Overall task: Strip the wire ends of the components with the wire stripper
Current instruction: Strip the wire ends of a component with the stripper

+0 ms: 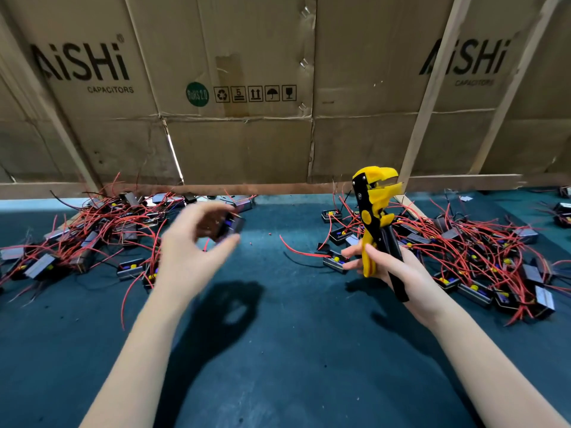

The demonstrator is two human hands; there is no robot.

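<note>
Wire stripper, one, yellow and black, was held upright in the right hand above the green mat.
One blurred dark component was pinched at the left hand's fingertips. Two heaps of red-wired components were noted, left pile and right pile, backed by cardboard sheets.
</note>
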